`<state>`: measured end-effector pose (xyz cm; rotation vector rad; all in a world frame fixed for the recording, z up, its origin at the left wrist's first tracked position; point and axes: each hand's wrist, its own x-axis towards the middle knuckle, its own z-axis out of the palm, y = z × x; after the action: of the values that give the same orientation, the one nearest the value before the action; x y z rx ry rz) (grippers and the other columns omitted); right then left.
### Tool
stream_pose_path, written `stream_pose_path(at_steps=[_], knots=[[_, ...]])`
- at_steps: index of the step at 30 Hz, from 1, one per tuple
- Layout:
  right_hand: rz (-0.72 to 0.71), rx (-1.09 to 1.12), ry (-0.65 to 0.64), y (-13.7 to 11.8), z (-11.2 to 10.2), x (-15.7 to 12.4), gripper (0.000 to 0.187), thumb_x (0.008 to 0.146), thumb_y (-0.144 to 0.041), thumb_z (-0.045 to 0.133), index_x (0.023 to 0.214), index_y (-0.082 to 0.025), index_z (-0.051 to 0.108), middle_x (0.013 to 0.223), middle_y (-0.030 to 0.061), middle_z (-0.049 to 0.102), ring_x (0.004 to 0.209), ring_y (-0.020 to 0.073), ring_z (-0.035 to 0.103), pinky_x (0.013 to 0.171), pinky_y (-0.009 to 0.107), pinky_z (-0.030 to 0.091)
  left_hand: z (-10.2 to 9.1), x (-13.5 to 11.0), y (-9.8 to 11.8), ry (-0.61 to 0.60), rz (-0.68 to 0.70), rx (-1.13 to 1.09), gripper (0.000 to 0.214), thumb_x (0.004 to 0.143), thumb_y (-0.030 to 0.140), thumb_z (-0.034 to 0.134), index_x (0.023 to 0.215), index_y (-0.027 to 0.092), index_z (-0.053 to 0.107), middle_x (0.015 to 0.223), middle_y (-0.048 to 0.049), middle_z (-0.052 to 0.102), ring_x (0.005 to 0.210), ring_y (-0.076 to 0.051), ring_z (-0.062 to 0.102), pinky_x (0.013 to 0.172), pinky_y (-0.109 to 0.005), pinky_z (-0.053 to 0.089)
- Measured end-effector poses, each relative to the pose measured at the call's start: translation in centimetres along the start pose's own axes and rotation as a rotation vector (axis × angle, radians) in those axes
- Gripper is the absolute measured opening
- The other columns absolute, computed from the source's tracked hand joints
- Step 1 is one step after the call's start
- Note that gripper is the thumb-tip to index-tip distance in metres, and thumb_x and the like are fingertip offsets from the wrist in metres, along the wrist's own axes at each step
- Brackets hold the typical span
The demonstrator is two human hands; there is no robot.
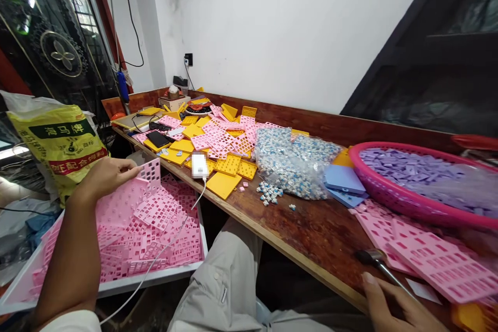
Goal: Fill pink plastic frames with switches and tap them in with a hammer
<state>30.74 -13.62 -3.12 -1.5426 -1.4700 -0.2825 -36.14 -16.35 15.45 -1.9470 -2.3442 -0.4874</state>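
My left hand (111, 175) pinches a pink plastic grid plate (151, 172) by its upper edge, above a white bin (155, 276). Heaped in the bin are pink lattice plates (165, 212); a pink sheet with raised dots (124, 207) hangs or leans just below my fingers. My right hand (400, 306), partly cut off by the bottom of the view, rests at the table's near edge. Its thumb is stretched out, apart from the other fingers. Right beside those fingers lies a brush (379, 263) with dark bristles and a metal shaft; the shaft's end is hidden behind my hand.
Yellow trays (223, 184), a phone (157, 139) and a white device (199, 166) with a trailing cable cover the wooden table (280, 238). Bags of small blue-white pieces (290, 161) stand mid-table. A pink basket (389, 192) holds purple pieces. Pink plates (443, 259) lie at right.
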Motion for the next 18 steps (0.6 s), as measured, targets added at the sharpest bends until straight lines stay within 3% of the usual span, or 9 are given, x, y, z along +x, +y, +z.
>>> stream_pose_path(at_steps=[3, 5, 7, 8, 10, 12, 14, 18], knots=[[-0.041, 0.253, -0.1, -4.8, 0.0, 0.0, 0.036, 0.084, -0.058, 0.065, 0.078, -0.024, 0.073, 0.077, 0.0074, 0.074, 0.067, 0.0267, 0.07, 0.071, 0.039, 0.057, -0.7, -0.9, 5.2, -0.07, 0.136, -0.153, 0.046, 0.088, 0.064, 0.053, 0.08, 0.023, 0.074, 0.074, -0.0022, 0.068, 0.076, -0.022, 0.061, 0.069, -0.028, 0.042], [0.007, 0.46, -0.279, -8.6, 0.5, -0.2, 0.029, 0.087, -0.051, 0.067, 0.08, -0.023, 0.074, 0.08, 0.0063, 0.074, 0.071, 0.0236, 0.07, 0.066, 0.032, 0.057, -0.4, -0.9, 9.3, -0.126, 0.252, -0.261, 0.042, 0.087, 0.061, 0.057, 0.078, 0.024, 0.075, 0.075, -0.0032, 0.068, 0.08, -0.023, 0.062, 0.072, -0.029, 0.044], [0.056, 0.63, -0.426, -12.2, 1.2, -0.2, 0.024, 0.089, -0.046, 0.068, 0.093, -0.024, 0.075, 0.092, 0.0061, 0.074, 0.083, 0.0229, 0.071, 0.072, 0.03, 0.057, 0.6, -0.3, 13.8, -0.184, 0.401, -0.366, 0.038, 0.086, 0.058, 0.061, 0.078, 0.024, 0.076, 0.075, -0.0044, 0.068, 0.08, -0.023, 0.063, 0.072, -0.029, 0.045], [0.09, 0.704, -0.463, -13.8, 1.5, -0.1, 0.028, 0.089, -0.045, 0.069, 0.107, -0.025, 0.073, 0.1, 0.0064, 0.073, 0.089, 0.0227, 0.07, 0.077, 0.03, 0.057, 1.3, 0.2, 16.3, -0.211, 0.49, -0.412, 0.037, 0.087, 0.056, 0.061, 0.077, 0.023, 0.075, 0.073, -0.0045, 0.068, 0.076, -0.022, 0.062, 0.07, -0.029, 0.044], [0.134, 0.87, -0.587, -16.2, 2.0, 0.5, 0.054, 0.086, -0.044, 0.074, 0.135, -0.027, 0.06, 0.12, 0.008, 0.069, 0.099, 0.0236, 0.068, 0.082, 0.032, 0.057, 3.1, 1.5, 21.4, -0.255, 0.69, -0.502, 0.039, 0.091, 0.053, 0.06, 0.074, 0.021, 0.074, 0.066, -0.0036, 0.065, 0.065, -0.017, 0.058, 0.065, -0.027, 0.042], [0.207, 1.032, -0.682, -17.2, 2.2, 1.2, 0.066, 0.083, -0.044, 0.078, 0.143, -0.027, 0.052, 0.129, 0.0084, 0.066, 0.105, 0.0249, 0.067, 0.089, 0.035, 0.057, 5.3, 3.0, 26.5, -0.3, 0.868, -0.593, 0.041, 0.094, 0.051, 0.058, 0.071, 0.02, 0.072, 0.06, -0.0021, 0.062, 0.056, -0.013, 0.053, 0.059, -0.026, 0.038], [0.344, 1.135, -0.604, -16.6, 2.0, 2.0, 0.055, 0.087, -0.047, 0.074, 0.134, -0.025, 0.058, 0.126, 0.0081, 0.068, 0.107, 0.0261, 0.068, 0.095, 0.039, 0.055, 7.8, 4.8, 31.2, -0.358, 0.974, -0.688, 0.043, 0.094, 0.053, 0.058, 0.073, 0.019, 0.073, 0.06, -0.002, 0.063, 0.055, -0.012, 0.051, 0.055, -0.025, 0.035], [0.584, 1.124, -0.221, -11.9, 0.4, 2.9, 0.047, 0.087, -0.05, 0.073, 0.123, -0.022, 0.063, 0.119, 0.0085, 0.072, 0.109, 0.0289, 0.068, 0.097, 0.044, 0.056, 13.8, 8.3, 39.3, -0.357, 0.977, -0.786, 0.048, 0.092, 0.061, 0.056, 0.083, 0.018, 0.075, 0.07, -0.0049, 0.069, 0.059, -0.015, 0.056, 0.055, -0.027, 0.035]])
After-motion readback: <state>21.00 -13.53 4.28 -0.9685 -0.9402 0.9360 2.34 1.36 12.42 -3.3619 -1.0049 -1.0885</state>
